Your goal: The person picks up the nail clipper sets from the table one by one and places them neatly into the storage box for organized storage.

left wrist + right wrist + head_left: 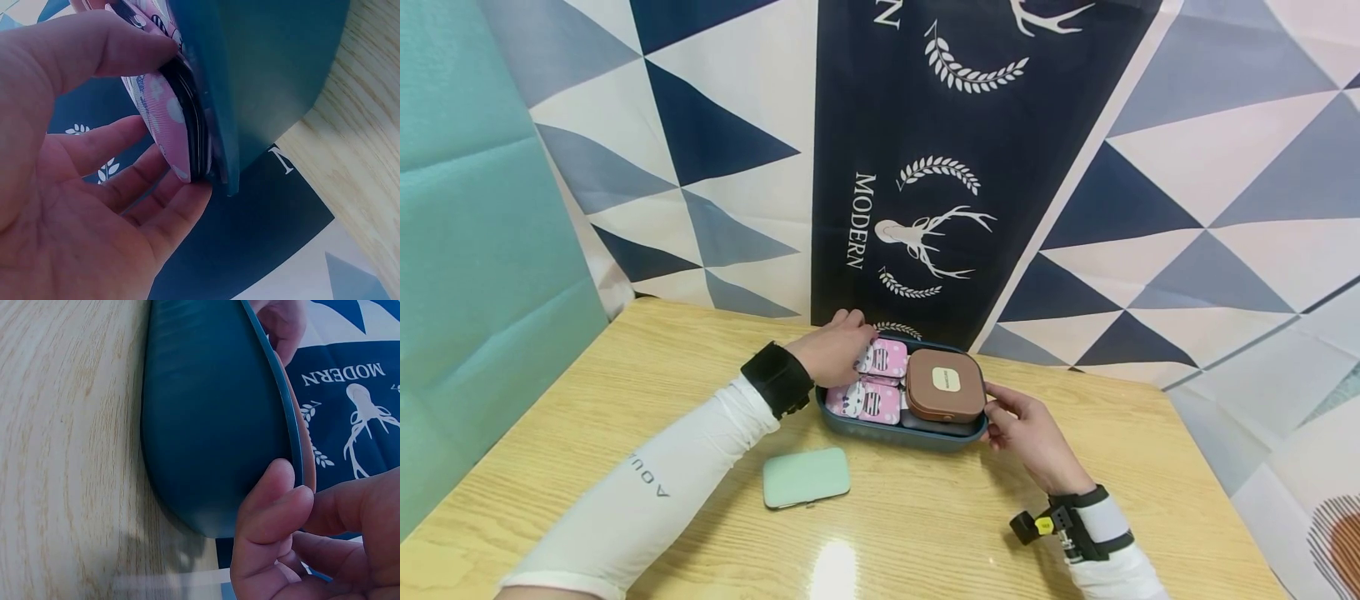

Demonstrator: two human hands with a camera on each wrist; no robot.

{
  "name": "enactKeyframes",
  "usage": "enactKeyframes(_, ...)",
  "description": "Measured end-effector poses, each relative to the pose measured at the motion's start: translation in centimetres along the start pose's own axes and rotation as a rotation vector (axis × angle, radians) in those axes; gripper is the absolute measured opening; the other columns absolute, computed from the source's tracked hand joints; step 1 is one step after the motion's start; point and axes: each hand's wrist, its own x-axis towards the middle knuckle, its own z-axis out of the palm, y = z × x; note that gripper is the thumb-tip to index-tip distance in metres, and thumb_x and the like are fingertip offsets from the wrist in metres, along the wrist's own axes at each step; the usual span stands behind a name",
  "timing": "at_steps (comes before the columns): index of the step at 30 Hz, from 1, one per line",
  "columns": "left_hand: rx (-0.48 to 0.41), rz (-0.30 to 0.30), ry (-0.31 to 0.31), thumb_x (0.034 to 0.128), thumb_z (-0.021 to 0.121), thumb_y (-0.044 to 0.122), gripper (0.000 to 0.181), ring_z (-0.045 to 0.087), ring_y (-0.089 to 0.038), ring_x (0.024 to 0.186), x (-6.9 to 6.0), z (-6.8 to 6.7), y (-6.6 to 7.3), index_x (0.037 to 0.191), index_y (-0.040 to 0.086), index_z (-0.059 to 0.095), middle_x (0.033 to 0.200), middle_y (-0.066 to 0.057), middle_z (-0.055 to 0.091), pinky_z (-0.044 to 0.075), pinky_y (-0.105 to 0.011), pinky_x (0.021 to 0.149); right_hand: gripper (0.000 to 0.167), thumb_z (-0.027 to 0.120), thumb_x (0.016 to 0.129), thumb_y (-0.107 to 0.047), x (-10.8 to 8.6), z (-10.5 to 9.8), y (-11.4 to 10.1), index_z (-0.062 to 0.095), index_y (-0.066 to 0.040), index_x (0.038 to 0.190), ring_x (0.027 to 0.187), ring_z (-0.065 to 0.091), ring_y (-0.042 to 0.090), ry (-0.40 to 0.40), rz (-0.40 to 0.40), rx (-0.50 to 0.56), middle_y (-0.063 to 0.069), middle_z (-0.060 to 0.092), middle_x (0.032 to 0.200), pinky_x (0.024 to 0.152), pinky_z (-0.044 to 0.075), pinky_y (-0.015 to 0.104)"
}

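Note:
A dark teal storage basket (887,435) stands on the table and holds several small cases. My left hand (837,346) reaches over its left end and holds a pink cat-print case (887,358), thumb on one face and fingers around the other side. In the left wrist view this pink case (164,119) shows a black edge beside the basket wall. A second pink case (863,402) lies nearer in the basket. My right hand (1026,433) pinches the basket's right rim (289,419). Just inside that rim is a brown rounded case (943,387) with a cream label.
A mint-green clasp case (807,477) lies on the wooden table (917,533), in front of the basket's left end. Something dark grey lies under the brown case. Behind the table hangs a patterned cloth (737,167) with deer prints.

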Motion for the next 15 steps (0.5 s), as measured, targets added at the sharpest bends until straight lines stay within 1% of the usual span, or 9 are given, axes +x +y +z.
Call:
enactKeyframes(10,0.004,0.017,0.014,0.0913,0.082,0.015,0.061,0.043,-0.029,0.115,-0.12,0.14,-0.18,0.145,0.000,0.058,0.123,-0.012,0.051,0.043,-0.039,0.103,0.050,0.046,0.112,-0.007,0.06,0.03,0.15,0.039,0.006,0.160,0.070,0.058,0.018,0.002,0.001,0.002,0.015,0.065,0.090,0.061,0.051,0.032)
enactKeyframes(15,-0.003,0.007,0.012,0.0912,0.083,0.015,0.064,0.043,-0.029,0.117,-0.28,0.22,-0.35,0.147,0.000,0.056,0.126,-0.012,0.051,0.043,-0.039,0.103,0.050,0.047,0.112,-0.007,0.00,0.01,0.09,0.039,0.006,0.159,0.071,0.059,0.018,0.003,0.000,0.004,0.015,0.065,0.091,0.061,0.052,0.032)
